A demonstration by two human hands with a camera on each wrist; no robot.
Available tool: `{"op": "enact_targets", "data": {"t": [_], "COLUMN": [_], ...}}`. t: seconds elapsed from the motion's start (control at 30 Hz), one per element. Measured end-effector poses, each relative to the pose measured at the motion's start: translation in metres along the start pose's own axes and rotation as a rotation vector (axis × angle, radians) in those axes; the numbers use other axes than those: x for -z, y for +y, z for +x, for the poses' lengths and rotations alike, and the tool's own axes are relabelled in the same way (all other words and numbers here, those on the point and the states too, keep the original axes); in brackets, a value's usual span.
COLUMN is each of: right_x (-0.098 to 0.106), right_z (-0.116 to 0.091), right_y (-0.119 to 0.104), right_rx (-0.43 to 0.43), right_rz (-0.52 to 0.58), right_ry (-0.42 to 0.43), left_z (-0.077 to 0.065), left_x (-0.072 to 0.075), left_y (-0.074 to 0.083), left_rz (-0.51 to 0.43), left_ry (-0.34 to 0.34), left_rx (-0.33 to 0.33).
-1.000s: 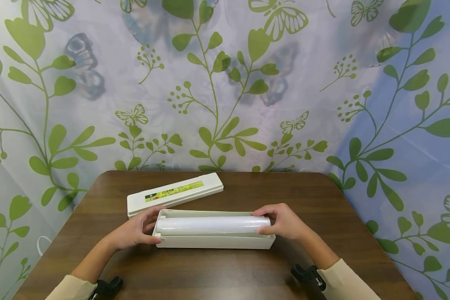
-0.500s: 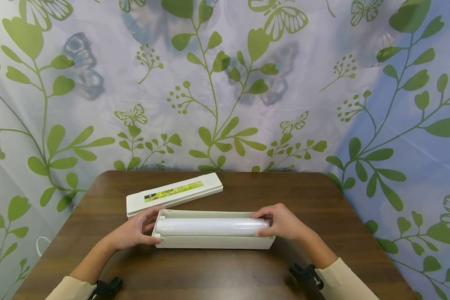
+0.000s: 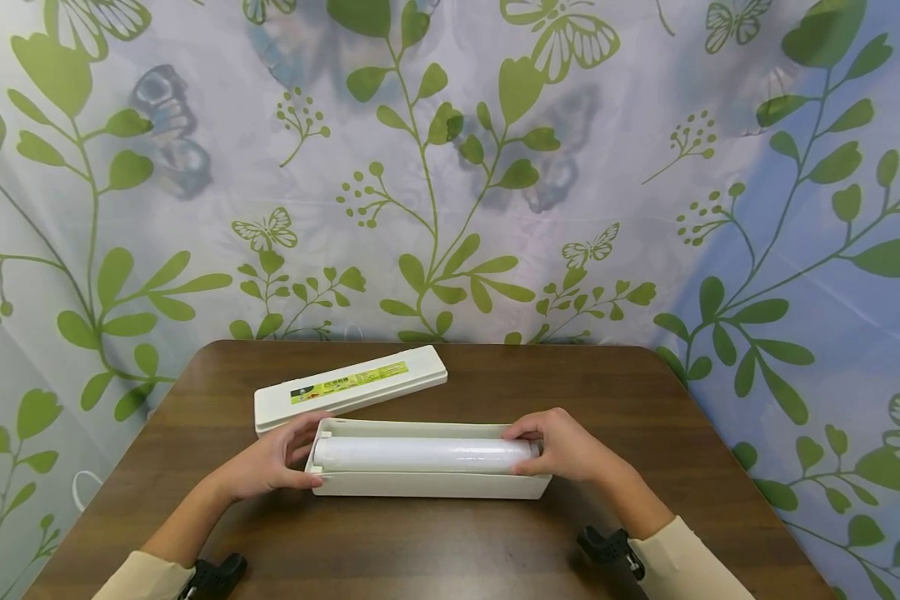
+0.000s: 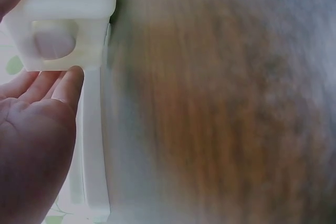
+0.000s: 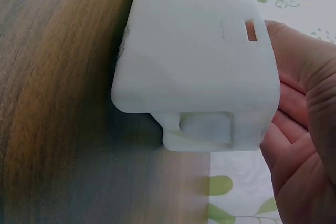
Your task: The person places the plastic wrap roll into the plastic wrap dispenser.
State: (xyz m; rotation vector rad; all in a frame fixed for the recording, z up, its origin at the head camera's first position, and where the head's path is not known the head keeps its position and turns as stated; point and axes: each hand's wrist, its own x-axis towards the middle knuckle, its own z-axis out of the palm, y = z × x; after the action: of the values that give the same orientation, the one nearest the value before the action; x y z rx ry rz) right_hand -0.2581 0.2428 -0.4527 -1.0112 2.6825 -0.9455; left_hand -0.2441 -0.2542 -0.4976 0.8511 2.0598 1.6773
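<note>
A white open dispenser box (image 3: 435, 485) lies lengthwise on the table, with a roll of cling film (image 3: 420, 454) inside it. My left hand (image 3: 273, 462) grips the box's left end, thumb at the front corner and fingers at the back. In the left wrist view, the roll's end shows through a window in the box end (image 4: 94, 45), with the left hand (image 4: 39, 129) below it. My right hand (image 3: 566, 446) holds the right end of the roll between thumb and fingers. The right wrist view has the right hand (image 5: 299, 119) beside the box's end (image 5: 199, 77), fingertips hidden.
Behind the box, the white lid (image 3: 352, 387) with a yellow-green label lies at an angle, close to the left fingers. The brown wooden table (image 3: 420, 550) ends at a leaf-patterned curtain (image 3: 450, 208). Black straps (image 3: 611, 546) sit on both wrists.
The roll's right end has sunk slightly lower into the box, and the right hand has moved slightly with it. The left hand, box and lid have stayed where they were.
</note>
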Motion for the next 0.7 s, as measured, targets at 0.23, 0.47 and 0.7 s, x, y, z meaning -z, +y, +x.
{"op": "enact_targets", "data": {"t": [0.23, 0.47, 0.7], "right_x": [-0.001, -0.0019, 0.0019], "right_z": [-0.002, -0.0056, -0.0096], "right_y": [0.004, 0.0064, 0.0099], "right_rx": [-0.004, 0.041, 0.09], "right_rz": [0.07, 0.152, 0.192], "right_ry": [0.033, 0.119, 0.248], "left_z": [-0.0002, 0.0005, 0.0006], "left_x": [0.0001, 0.0003, 0.0014], "left_y": [-0.0011, -0.0004, 0.0016], "left_rz": [-0.003, -0.007, 0.0], "left_ry": [-0.001, -0.008, -0.011], "left_rx": [-0.004, 0.012, 0.033]}}
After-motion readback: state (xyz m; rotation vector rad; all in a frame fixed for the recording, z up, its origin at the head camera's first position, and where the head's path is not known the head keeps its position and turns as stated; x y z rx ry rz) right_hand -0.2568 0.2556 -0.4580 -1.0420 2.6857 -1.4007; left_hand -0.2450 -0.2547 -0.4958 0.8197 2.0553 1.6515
